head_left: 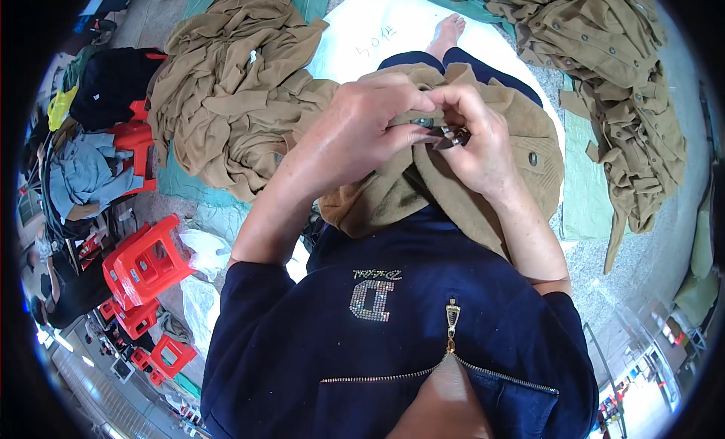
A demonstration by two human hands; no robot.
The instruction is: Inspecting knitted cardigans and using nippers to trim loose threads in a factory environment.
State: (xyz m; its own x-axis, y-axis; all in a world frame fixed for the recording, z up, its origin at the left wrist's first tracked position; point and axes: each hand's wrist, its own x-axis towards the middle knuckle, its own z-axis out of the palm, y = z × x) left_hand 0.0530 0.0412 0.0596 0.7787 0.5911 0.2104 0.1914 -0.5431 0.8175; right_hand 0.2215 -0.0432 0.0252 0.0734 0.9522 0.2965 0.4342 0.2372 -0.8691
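A tan knitted garment with dark buttons (385,201) lies across my lap. My left hand (370,118) is closed on its edge, pinching the fabric beside a dark button (425,123). Close against it, my right hand (483,141) is curled round small metal thread snips (451,138), whose blades lie by the pinched edge. The fingertips of both hands nearly meet, and part of the snips is hidden in my right palm. Another button (533,159) shows on the garment to the right.
A large heap of tan garments (234,92) lies to the left, and more buttoned ones (596,43) to the right. White sheeting (362,39) spreads under my bare foot (447,33). Red plastic stools (151,261) stand at the left, near clear plastic bags (204,250).
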